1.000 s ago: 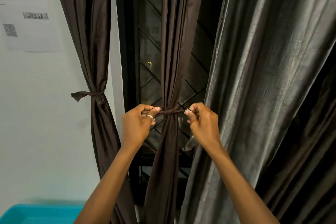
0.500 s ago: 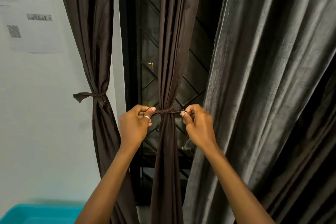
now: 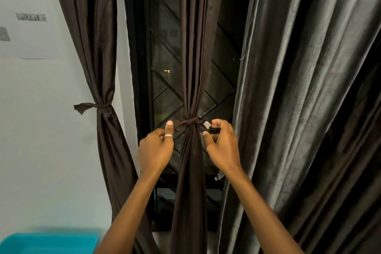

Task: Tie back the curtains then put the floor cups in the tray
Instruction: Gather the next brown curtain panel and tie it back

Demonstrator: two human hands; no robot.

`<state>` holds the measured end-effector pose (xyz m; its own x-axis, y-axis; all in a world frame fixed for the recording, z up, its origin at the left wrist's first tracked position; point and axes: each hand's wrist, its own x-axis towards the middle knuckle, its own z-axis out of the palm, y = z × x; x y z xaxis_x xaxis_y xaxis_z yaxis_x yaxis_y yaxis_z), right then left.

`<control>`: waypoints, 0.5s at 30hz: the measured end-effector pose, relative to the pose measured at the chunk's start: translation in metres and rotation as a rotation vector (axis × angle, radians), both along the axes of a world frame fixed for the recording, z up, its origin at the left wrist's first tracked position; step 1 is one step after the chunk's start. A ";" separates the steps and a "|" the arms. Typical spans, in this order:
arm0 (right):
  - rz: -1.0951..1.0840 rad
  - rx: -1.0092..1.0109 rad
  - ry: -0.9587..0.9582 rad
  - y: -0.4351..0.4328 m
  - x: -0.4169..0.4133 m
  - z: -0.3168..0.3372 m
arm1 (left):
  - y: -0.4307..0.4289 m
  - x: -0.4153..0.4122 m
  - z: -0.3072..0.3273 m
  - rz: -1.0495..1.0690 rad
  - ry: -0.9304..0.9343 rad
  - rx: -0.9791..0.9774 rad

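A person's left hand (image 3: pixel 155 148) pinches the left end of the brown tie (image 3: pixel 190 122) knotted around the middle curtain (image 3: pixel 192 64), thumb raised. The right hand (image 3: pixel 223 149) sits at the tagged right end with fingers loosely curled, and whether it grips cannot be told. The left curtain (image 3: pixel 97 47) hangs tied by the wall, the grey curtain (image 3: pixel 299 88) hangs loose at right, and the blue tray (image 3: pixel 47 243) lies at lower left.

A dark window (image 3: pixel 165 80), barred diagonally with metal, is seen behind and above the left grip (image 3: pixel 155 146). Well to that grip's left, a pale wall (image 3: pixel 41 150) is hung with printed paper sheets (image 3: pixel 24 16).
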<state>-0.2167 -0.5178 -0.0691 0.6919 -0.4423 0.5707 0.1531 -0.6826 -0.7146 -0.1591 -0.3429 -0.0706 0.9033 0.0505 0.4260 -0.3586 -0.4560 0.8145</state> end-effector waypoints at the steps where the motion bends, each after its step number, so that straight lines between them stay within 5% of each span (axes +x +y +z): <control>1: -0.010 0.003 0.009 -0.003 -0.003 -0.003 | -0.004 -0.003 -0.002 -0.014 0.024 0.004; 15: -0.083 0.033 0.058 -0.070 -0.039 -0.013 | -0.072 -0.038 -0.022 -0.201 0.048 0.074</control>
